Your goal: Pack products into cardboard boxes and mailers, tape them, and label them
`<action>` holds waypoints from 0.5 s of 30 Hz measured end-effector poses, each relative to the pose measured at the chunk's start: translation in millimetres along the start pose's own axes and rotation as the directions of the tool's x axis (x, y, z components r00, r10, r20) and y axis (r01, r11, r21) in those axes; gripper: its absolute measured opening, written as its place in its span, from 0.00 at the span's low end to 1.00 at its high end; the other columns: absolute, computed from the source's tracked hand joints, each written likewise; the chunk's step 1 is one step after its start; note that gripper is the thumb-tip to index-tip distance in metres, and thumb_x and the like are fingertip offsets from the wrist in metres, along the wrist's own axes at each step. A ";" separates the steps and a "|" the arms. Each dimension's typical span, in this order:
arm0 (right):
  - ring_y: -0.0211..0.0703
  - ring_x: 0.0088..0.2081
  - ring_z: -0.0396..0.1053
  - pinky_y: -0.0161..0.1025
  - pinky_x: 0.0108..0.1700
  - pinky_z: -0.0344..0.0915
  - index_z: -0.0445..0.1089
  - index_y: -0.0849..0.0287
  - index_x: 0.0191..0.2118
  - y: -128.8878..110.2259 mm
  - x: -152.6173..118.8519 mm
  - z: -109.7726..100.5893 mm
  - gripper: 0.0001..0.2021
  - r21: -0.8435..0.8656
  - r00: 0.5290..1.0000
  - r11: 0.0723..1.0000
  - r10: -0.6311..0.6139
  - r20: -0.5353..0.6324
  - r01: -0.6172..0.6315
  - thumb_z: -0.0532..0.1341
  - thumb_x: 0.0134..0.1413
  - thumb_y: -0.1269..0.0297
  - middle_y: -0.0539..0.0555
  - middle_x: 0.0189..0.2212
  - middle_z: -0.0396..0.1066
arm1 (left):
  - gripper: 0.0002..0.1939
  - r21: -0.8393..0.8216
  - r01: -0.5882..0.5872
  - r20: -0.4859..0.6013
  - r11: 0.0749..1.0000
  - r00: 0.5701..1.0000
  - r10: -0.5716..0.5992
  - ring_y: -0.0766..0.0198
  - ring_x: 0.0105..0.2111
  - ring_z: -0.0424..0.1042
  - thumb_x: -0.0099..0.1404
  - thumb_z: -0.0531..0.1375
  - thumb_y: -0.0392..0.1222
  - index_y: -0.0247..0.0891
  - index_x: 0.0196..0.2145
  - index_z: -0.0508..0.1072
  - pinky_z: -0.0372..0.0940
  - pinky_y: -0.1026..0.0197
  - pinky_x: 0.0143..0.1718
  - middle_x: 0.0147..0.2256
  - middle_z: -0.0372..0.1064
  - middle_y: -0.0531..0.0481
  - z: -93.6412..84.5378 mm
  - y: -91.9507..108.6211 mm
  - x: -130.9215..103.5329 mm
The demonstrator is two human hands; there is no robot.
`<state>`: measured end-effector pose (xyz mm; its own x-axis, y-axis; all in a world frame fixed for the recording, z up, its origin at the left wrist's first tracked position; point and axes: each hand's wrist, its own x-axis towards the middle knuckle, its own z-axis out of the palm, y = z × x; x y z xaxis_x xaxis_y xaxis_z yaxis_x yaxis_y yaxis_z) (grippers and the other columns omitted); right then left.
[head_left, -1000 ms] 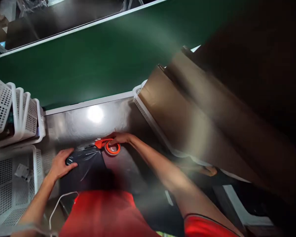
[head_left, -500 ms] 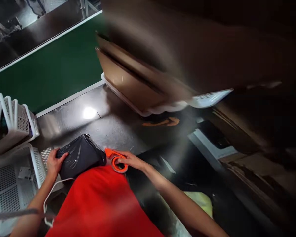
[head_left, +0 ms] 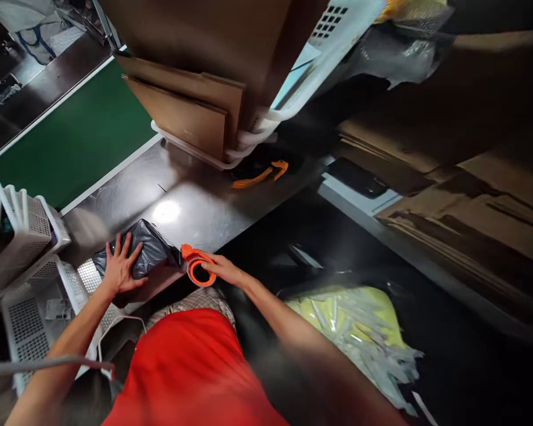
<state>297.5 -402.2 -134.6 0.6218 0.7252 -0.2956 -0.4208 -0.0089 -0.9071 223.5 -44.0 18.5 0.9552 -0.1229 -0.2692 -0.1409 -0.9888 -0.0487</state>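
Parcel (head_left: 156, 253) in the head view: dark, glossy wrapping, lying by the near edge of the worktop (head_left: 199, 216), straight ahead of the red shirt (head_left: 195, 373) and a little to its left. Its longer side seems to run crosswise, from the left hand (head_left: 123, 271) toward the right hand (head_left: 225, 269), though fingers cover part of the outline and the exact axis is hard to tell. Left hand is the nearer of the two: it lies palm down on the parcel's left part, touching it, digits fanned wide and wrapped round nothing. Right hand is off the parcel, just beyond its right end, and pinches an orange dispenser (head_left: 192, 255) by the ring, with the thumb apparently hooked at the opening. The dispenser's narrow head points left, at the parcel's right corner, so that corner is the closest part of the parcel to the tool; whether head and wrapping touch, I cannot tell. The gap between the hands is thus filled by the parcel's right half and then the dispenser

Left of the parcel stand white baskets (head_left: 38, 222), the low one just beside it. Beyond it and to the right, well apart, are cardboard (head_left: 182, 124) and, under that, an orange handle (head_left: 257, 179). Far to the parcel's right and nearer the person lies a yellow bag (head_left: 355, 313)
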 end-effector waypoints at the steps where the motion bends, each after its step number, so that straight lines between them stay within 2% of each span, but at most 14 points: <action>1: 0.62 0.63 0.72 0.60 0.70 0.63 0.72 0.57 0.67 13.1 -14.9 15.9 0.41 0.041 0.998 0.999 -0.006 -0.061 0.009 0.70 0.55 0.37 0.59 0.62 0.76 | 0.60 0.002 0.058 -0.013 0.998 0.998 -0.058 0.21 0.76 0.31 0.53 0.71 0.68 0.43 0.76 0.58 0.35 0.18 0.70 0.79 0.34 0.33 1.3 -0.7 -2.4; 3: 0.63 0.64 0.71 0.61 0.70 0.62 0.70 0.56 0.68 41.1 -44.4 55.2 0.41 0.103 0.983 0.995 0.009 -0.185 0.010 0.69 0.56 0.37 0.60 0.63 0.75 | 0.62 0.005 0.158 -0.024 0.987 0.987 -0.158 0.20 0.76 0.31 0.53 0.71 0.70 0.41 0.77 0.56 0.36 0.16 0.69 0.79 0.32 0.33 3.2 0.9 -7.5; 5: 0.63 0.65 0.70 0.61 0.71 0.62 0.68 0.54 0.70 62.1 -63.0 96.1 0.40 0.138 0.958 0.990 0.030 -0.285 0.010 0.66 0.59 0.38 0.60 0.65 0.73 | 0.62 0.005 0.220 -0.021 0.975 0.975 -0.220 0.22 0.76 0.34 0.53 0.70 0.70 0.43 0.77 0.55 0.37 0.17 0.69 0.79 0.32 0.35 3.8 7.9 -10.5; 7: 0.61 0.68 0.68 0.60 0.72 0.60 0.65 0.52 0.72 67.4 -59.6 127.8 0.38 0.124 0.936 0.992 0.007 -0.352 0.040 0.64 0.62 0.40 0.58 0.68 0.69 | 0.63 -0.008 0.282 -0.021 0.959 0.959 -0.283 0.25 0.77 0.36 0.53 0.70 0.71 0.44 0.77 0.54 0.38 0.19 0.70 0.79 0.32 0.37 3.7 20.4 -8.1; 8: 0.60 0.69 0.66 0.59 0.73 0.59 0.64 0.52 0.73 63.2 -48.4 137.6 0.38 0.101 0.927 0.993 -0.018 -0.374 0.060 0.64 0.62 0.41 0.58 0.69 0.68 | 0.63 -0.023 0.331 -0.027 0.943 0.943 -0.332 0.25 0.77 0.36 0.53 0.70 0.72 0.45 0.78 0.53 0.39 0.19 0.70 0.80 0.32 0.38 3.7 28.4 -4.4; 10: 0.59 0.71 0.63 0.57 0.74 0.57 0.64 0.53 0.73 43.2 -10.1 142.6 0.37 0.035 0.921 0.996 -0.059 -0.384 0.078 0.64 0.62 0.45 0.58 0.71 0.65 | 0.64 -0.070 0.486 -0.048 0.871 0.871 -0.490 0.24 0.76 0.37 0.54 0.68 0.74 0.44 0.78 0.51 0.40 0.17 0.69 0.79 0.33 0.36 4.7 45.8 6.3; 13: 0.56 0.71 0.63 0.54 0.74 0.57 0.69 0.54 0.69 0.2 62.2 118.3 0.30 -0.042 0.944 0.999 -0.032 -0.328 0.019 0.63 0.64 0.55 0.57 0.68 0.69 | 0.63 -0.171 0.739 -0.051 0.651 0.654 -0.755 0.17 0.75 0.39 0.59 0.61 0.78 0.39 0.79 0.47 0.45 0.14 0.65 0.78 0.34 0.27 8.0 64.3 17.1; 14: 0.55 0.68 0.67 0.53 0.72 0.61 0.71 0.55 0.67 -13.5 83.9 105.8 0.27 -0.042 0.954 0.999 -0.028 -0.300 0.016 0.63 0.63 0.59 0.57 0.65 0.73 | 0.62 -0.194 0.777 -0.044 0.599 0.603 -0.796 0.16 0.74 0.40 0.61 0.59 0.79 0.37 0.79 0.47 0.47 0.14 0.64 0.78 0.35 0.24 9.2 65.2 14.8; 15: 0.54 0.64 0.72 0.51 0.69 0.65 0.73 0.56 0.65 -25.5 102.8 93.4 0.25 -0.036 0.965 0.999 -0.026 -0.263 0.017 0.63 0.63 0.62 0.56 0.61 0.77 | 0.62 -0.201 0.777 -0.038 0.597 0.603 -0.797 0.15 0.74 0.40 0.62 0.58 0.79 0.36 0.79 0.48 0.48 0.15 0.64 0.78 0.35 0.23 10.2 62.4 8.6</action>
<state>310.5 -263.1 -113.8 0.7843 0.5189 -0.3400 -0.3857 -0.0213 -0.9224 220.3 -105.9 3.3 0.6980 0.7107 -0.0873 0.7100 -0.7028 -0.0447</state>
